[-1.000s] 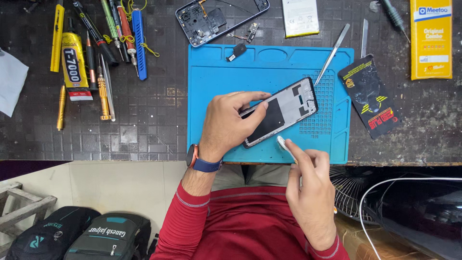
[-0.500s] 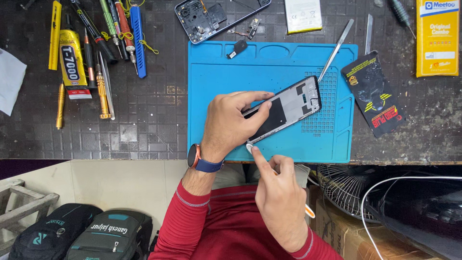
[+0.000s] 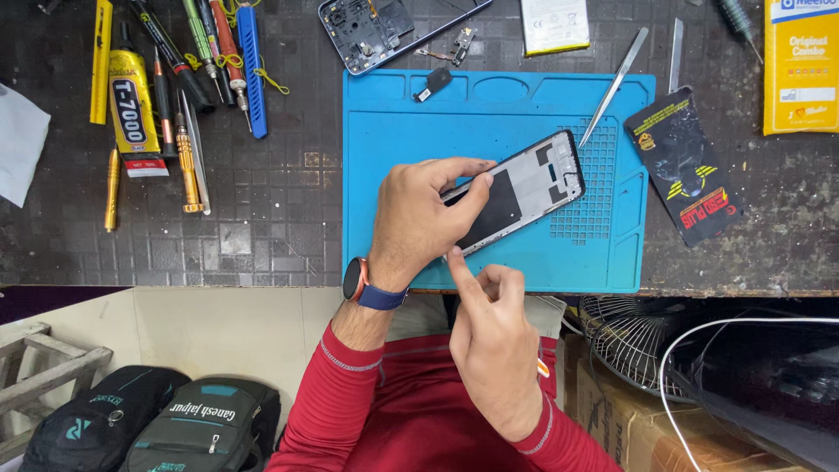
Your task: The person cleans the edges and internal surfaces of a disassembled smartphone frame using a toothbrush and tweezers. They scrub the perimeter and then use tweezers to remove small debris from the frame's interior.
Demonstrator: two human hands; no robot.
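Note:
My left hand (image 3: 419,218), with a watch (image 3: 357,280) on the wrist, grips a black-edged phone frame (image 3: 533,183) by its near end. The frame lies slanted on a blue work mat (image 3: 393,131), its white and black inner side facing up. My right hand (image 3: 494,350) comes in from below. Its index finger is stretched out and its tip touches the frame's near lower edge, just beside my left thumb. The other fingers are curled in. A small orange bit shows at the edge of the right palm; what it is cannot be told.
Metal tweezers (image 3: 616,83) and a black packet (image 3: 686,166) lie at the mat's right. An opened phone body (image 3: 376,31) sits above it. A glue tube (image 3: 131,109) and several screwdrivers (image 3: 188,149) lie left. A fan (image 3: 629,336) and backpacks (image 3: 210,419) are below the table edge.
My right hand moved left along the frame's lower edge, from its middle to the near corner. The small white piece at its fingertips a second ago is no longer visible. The left hand kept its grip.

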